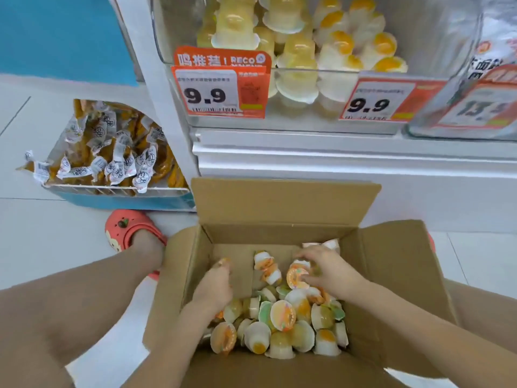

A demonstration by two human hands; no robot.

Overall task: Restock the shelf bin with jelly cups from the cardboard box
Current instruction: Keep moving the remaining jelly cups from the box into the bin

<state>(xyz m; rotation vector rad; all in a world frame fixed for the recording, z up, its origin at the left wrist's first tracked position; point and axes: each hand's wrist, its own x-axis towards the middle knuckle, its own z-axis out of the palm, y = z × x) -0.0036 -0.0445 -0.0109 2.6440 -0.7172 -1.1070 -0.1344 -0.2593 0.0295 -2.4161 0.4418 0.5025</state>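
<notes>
Inside the cardboard box [391, 264], both hands grip jelly cups: left hand [215, 284], right hand [327, 268].

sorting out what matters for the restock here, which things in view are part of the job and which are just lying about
Part of the job:
- cardboard box, open on the floor
- jelly cups piled inside it
- shelf bin above, part filled
- left hand and right hand, both in the box, fingers curled on cups

Just lying about:
- snack packets in the low bin
- price tags
- red shoe
</notes>
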